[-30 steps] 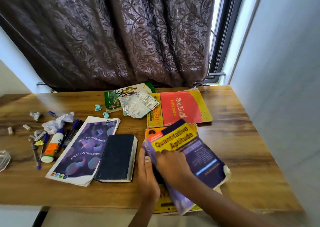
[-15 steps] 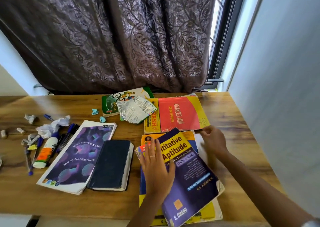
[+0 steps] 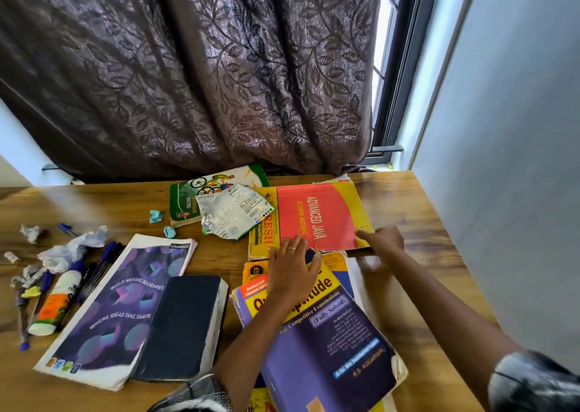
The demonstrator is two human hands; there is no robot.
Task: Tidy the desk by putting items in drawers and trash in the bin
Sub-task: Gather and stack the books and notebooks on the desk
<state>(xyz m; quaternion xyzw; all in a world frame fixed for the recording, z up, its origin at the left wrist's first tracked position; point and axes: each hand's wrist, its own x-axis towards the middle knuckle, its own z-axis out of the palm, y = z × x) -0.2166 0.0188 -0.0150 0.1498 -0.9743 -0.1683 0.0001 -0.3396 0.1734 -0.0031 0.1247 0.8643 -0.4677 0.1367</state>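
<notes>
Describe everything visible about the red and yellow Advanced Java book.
The Advanced Java book is a paperback with a red cover panel on yellow, its white title running sideways. It lies flat and closed at the desk's far right side. A crumpled printed wrapper overlaps its left edge. The right hand touches its near right corner; whether it has a grip there is unclear. The left hand's fingertips reach its near edge.

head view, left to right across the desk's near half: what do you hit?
Glue stick → purple notebook → black book → left hand, flat on the Aptitude book → right hand at the red Java book's corner.
</notes>
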